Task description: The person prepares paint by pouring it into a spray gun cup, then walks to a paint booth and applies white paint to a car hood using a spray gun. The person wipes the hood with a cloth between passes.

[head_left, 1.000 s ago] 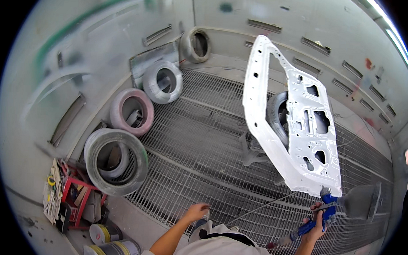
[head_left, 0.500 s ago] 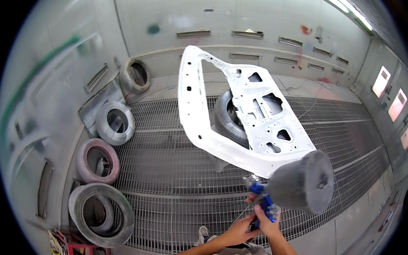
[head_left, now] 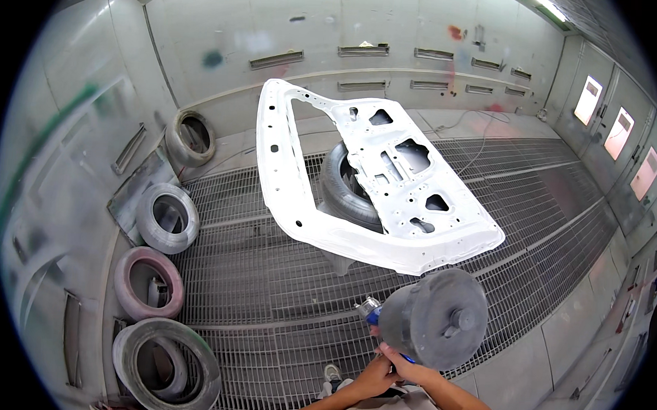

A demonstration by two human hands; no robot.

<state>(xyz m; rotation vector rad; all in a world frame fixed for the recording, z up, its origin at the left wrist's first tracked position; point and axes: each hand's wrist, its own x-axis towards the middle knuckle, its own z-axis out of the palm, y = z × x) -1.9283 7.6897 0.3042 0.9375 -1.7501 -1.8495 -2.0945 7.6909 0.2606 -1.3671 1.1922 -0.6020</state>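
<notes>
A white car door panel (head_left: 373, 181) lies flat across a tyre (head_left: 344, 187) in the middle of the grated floor. Close in front of me is a spray gun (head_left: 419, 322) with a big grey paint cup on top and a blue body. Both hands meet at its grip below the cup: my right hand (head_left: 409, 366) is wrapped on the handle, my left hand (head_left: 372, 375) is against it from the left. The gun's nozzle sits just short of the door's near edge.
Several paint-coated tyres lean along the left wall: a grey one (head_left: 164, 363), a pink one (head_left: 149, 285), a grey-white one (head_left: 168, 216) and a far one (head_left: 191, 137). Metal floor grating (head_left: 267, 275) surrounds the door. Booth walls with vents enclose the space; windows are at right.
The view has swung left to right, so the door now sits centred. My left hand has come in from the left and joined my right hand at the spray gun.
</notes>
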